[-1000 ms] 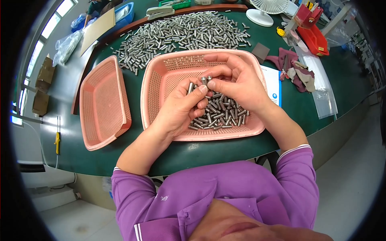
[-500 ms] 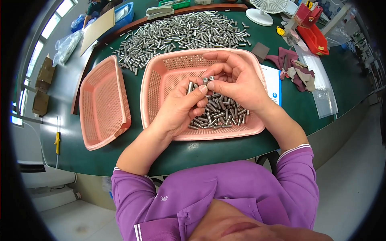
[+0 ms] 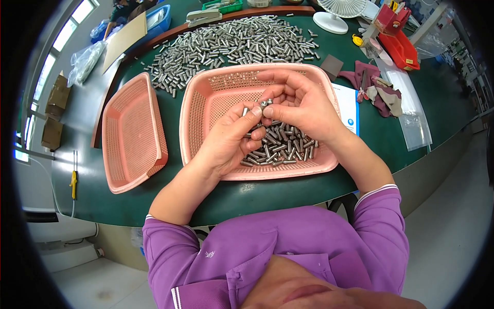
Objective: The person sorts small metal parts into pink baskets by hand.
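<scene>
Green and smooth, the counter (image 3: 216, 203) curves around the person, and beyond both hands a broad heap of short metal cylinders (image 3: 236, 41) is spread across it, with a grey stapler (image 3: 204, 18) at its far edge. Just below the hands sits a large pink perforated basket (image 3: 184, 123); loose steel pins (image 3: 288, 147) lie in it, mostly under the right hand. Well to the left of the left hand stands a second pink basket (image 3: 131, 134), and farther left lies a yellow-handled tool (image 3: 73, 183).

The left hand (image 3: 229, 136) is curled closed around several metal pins (image 3: 264, 104), two of their ends showing side by side at the thumb tip. The right hand (image 3: 309, 108) meets it there, thumb and forefinger pinched at the rightmost end, its other fingers loosely bent. To the right of the right hand are a crumpled cloth (image 3: 386, 98) and red-handled scissors (image 3: 362, 95).
</scene>
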Tool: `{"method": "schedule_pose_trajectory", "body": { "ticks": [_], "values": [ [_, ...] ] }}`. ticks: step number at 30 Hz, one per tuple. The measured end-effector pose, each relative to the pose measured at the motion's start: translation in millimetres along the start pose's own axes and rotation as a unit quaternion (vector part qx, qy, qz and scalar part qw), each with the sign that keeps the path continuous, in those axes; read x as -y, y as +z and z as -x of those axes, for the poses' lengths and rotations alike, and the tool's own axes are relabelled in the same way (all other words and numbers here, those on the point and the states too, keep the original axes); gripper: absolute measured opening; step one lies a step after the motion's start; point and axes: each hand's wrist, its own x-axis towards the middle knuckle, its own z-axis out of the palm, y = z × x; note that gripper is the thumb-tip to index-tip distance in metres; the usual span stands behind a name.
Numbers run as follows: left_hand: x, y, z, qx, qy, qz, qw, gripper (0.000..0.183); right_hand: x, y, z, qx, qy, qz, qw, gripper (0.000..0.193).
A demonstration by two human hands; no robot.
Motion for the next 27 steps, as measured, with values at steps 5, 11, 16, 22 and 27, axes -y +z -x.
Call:
{"method": "schedule_pose_trajectory", "body": {
  "ticks": [5, 11, 16, 22, 27],
  "values": [
    [1, 0, -1, -0.014, 0.009, -0.016, 1.000, 0.012, -6, -5, 0, 0.007, -0.082, 0.160, 0.984, 0.030],
    [-2, 5, 2, -0.036, 0.040, -0.008, 0.999, 0.015, 1, -8, -1, -0.017, 0.003, 0.022, 1.000, 0.021],
    [-1, -3, -1, -0.025, 0.021, 0.038, 0.999, 0.024, -10, -26, -9, -0.020, 0.076, -0.241, 0.967, 0.026],
    [-2, -4, 0, -0.019, 0.017, 0.059, 0.998, 0.024, -9, -29, -12, 0.002, 0.073, -0.328, 0.942, 0.025],
    [-2, -5, -3, -0.072, 0.117, 0.084, 0.987, 0.027, -3, -13, -7, 0.026, 0.055, 0.058, 0.996, 0.014]
  ]
}}
